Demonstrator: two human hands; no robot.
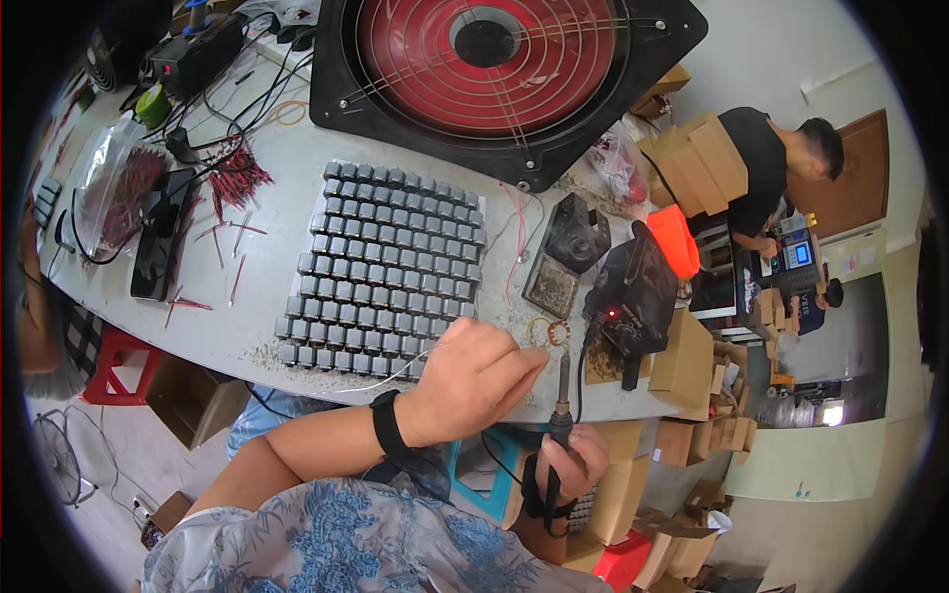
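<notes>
My right hand grips a soldering iron by its dark handle, with the tip pointing up over the table's near edge. My left hand, a black band on its wrist, is closed in a pinch at the near right corner of the block grid. A thin silvery solder wire runs leftward from this hand; its end at the fingers is hidden. Rows of small grey blocks stand packed in a grid on the table. Beside the iron's tip lies a small coil of copper-coloured wire.
Right of the grid stand a soldering station with a red light and a dirty iron stand. A large red fan is behind. Red wires and a black phone-like slab lie left. Another person works at far right.
</notes>
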